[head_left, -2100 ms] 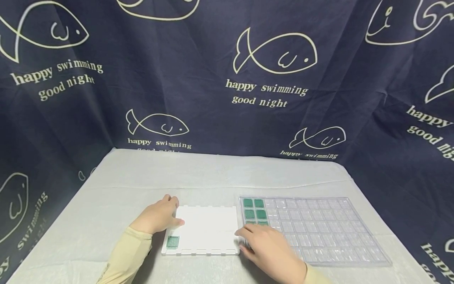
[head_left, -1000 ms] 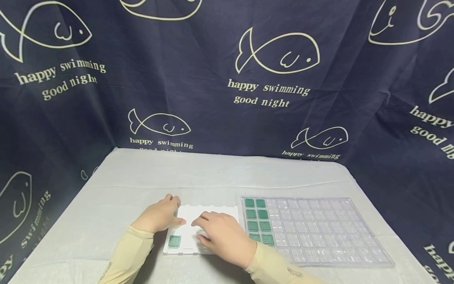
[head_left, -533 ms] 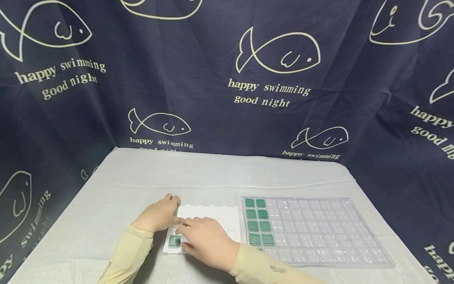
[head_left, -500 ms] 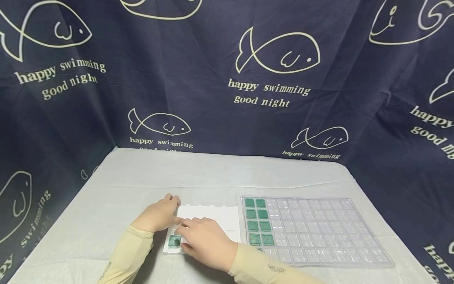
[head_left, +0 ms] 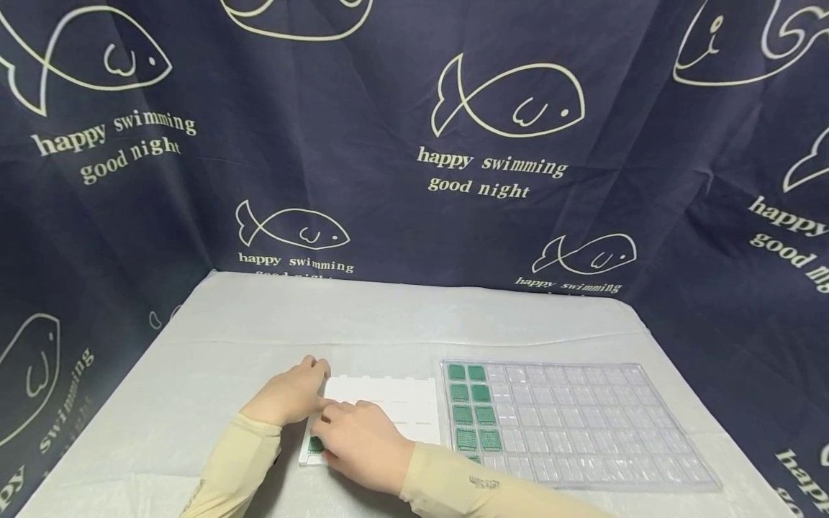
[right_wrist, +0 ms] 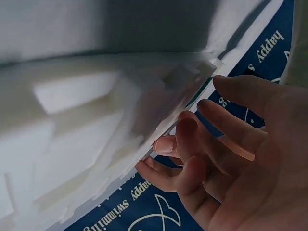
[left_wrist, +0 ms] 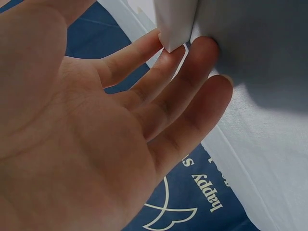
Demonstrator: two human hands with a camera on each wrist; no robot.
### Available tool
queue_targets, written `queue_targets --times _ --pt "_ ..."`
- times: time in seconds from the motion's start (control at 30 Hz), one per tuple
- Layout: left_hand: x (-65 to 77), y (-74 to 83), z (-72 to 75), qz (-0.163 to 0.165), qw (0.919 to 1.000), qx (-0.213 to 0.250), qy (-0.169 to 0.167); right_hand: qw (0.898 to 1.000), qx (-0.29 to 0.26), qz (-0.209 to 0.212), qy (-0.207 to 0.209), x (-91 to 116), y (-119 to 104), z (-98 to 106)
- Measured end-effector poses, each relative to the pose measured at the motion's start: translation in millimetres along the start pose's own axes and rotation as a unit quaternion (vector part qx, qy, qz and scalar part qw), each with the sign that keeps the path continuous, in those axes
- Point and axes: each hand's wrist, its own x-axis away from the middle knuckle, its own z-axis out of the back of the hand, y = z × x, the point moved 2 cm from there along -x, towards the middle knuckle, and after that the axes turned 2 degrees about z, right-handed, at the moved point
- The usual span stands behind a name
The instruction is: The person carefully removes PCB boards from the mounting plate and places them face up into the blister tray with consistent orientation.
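A flat white tray point(head_left: 408, 411) with notched edges lies at the middle front of the table. My left hand point(head_left: 291, 392) holds its left side, thumb over the top. In the left wrist view, fingertips meet the white corner point(left_wrist: 177, 29) from outside. A small green circuit board point(head_left: 315, 446) sits at the tray's near-left corner, mostly hidden by my right hand point(head_left: 363, 440). The right wrist view shows the board as a thin green edge point(right_wrist: 198, 93), with thumb and index fingertips at its ends in a pinch. The other right fingers are curled.
A clear compartment tray point(head_left: 583, 424) lies to the right of the white tray. Green circuit boards point(head_left: 466, 439) fill cells in its left columns. My right sleeve passes before its near-left corner. Dark blue printed cloth point(head_left: 376, 165) walls in the white table point(head_left: 414, 316).
My right hand has moved left from the gap beside the clear tray, across the white tray, onto the green circuit board, covering most of it. My left hand stays put.
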Motion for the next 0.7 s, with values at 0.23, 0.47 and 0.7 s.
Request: queue_targets --times 0.23,0.47,0.7 --pt "0.6 0.4 0.1 -0.003 1.0 -0.003 0.002 1.0 0.017 0.007 -0.015 -2.8 -2.9 1.0" --pt "0.6 0.2 -0.7 -0.003 1.0 -0.007 0.002 1.0 0.019 0.007 -0.024 -6.1 -3.2 0.0" --pt "-0.2 0.2 -0.9 -0.004 1.0 -0.007 0.003 0.999 0.035 0.013 -0.022 -8.9 -4.2 -0.1"
